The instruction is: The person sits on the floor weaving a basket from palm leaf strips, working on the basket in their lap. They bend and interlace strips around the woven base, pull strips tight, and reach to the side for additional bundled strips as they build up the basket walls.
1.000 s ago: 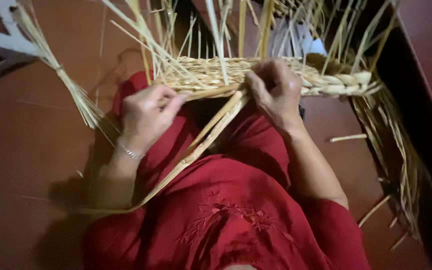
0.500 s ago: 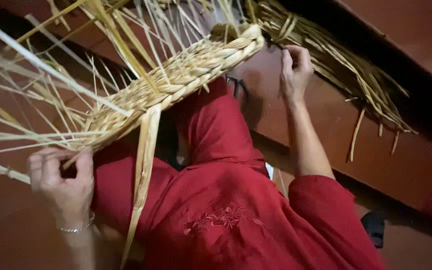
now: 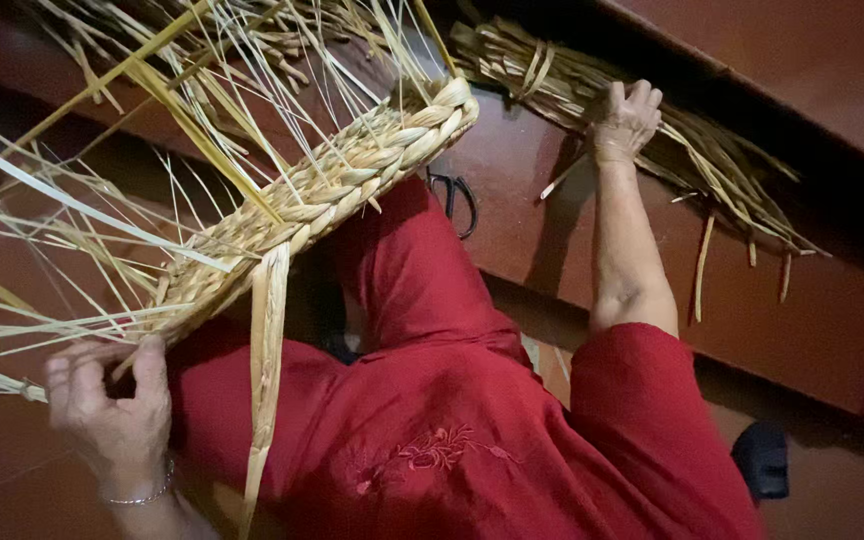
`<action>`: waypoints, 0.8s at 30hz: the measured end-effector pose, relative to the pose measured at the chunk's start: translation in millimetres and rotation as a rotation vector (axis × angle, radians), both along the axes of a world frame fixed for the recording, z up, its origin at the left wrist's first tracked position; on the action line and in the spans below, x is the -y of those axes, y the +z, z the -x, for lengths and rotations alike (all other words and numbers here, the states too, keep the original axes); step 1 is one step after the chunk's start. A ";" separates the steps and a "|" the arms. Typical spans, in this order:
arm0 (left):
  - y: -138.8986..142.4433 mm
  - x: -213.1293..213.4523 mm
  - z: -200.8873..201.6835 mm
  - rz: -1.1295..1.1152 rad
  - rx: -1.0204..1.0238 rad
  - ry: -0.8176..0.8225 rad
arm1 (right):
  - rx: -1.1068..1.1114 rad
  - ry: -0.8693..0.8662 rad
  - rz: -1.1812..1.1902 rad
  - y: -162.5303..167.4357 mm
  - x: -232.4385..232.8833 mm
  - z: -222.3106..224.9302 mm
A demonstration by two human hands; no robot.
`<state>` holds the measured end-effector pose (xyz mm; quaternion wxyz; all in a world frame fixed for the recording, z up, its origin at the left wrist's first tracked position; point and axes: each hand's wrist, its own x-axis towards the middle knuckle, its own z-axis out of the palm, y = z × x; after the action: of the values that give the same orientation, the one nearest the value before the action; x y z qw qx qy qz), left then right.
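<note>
The left hand (image 3: 112, 400) is clenched around the near end of a half-woven straw mat (image 3: 322, 195), gripping it where the plaited edge gives way to loose strands (image 3: 62, 260) that fan out to the left. The mat lies across the person's lap, over a red garment (image 3: 432, 420), and tilts up and away toward its far corner. One broad flat strand (image 3: 264, 380) hangs down from the plaited edge, beside the left hand.

The right hand (image 3: 624, 120) is stretched out to the far side and rests on a bundle of dry straw (image 3: 652, 130) lying along the reddish floor (image 3: 572, 230) at the foot of a dark step. Its fingers are curled over the stalks, though whether they have closed on any single strand I cannot tell (the bundle hides the fingertips). A pair of scissors (image 3: 457, 200) lies on the floor between the mat and the bundle, close to the knee.

To do this well, I would judge, the left hand should hold firm so the plait does not slacken while the other arm reaches, and the right hand should draw one long, unbroken stalk lengthwise out of the bundle, not pull across it and tangle the rest.
</note>
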<state>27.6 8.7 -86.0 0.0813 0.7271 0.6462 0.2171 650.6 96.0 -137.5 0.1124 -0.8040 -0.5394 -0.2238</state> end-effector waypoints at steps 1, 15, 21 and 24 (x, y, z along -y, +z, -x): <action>3.0 -1.3 -1.7 0.011 -0.010 0.007 | -0.010 0.007 0.012 -0.2 -0.2 -2.6; 84.7 -13.2 -103.5 -0.247 0.283 -0.309 | -1.339 0.699 0.144 50.3 58.8 131.1; 49.1 -22.8 -144.6 -0.085 0.615 -0.435 | -1.615 1.134 0.289 67.5 49.8 235.9; 17.6 -8.3 -128.2 0.085 1.091 -0.314 | -1.550 1.282 0.370 68.0 39.6 262.8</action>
<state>155.8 17.0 -68.4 0.4639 0.5933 0.4029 0.5200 387.8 56.4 -69.5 0.4031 -0.2927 -0.6731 0.5466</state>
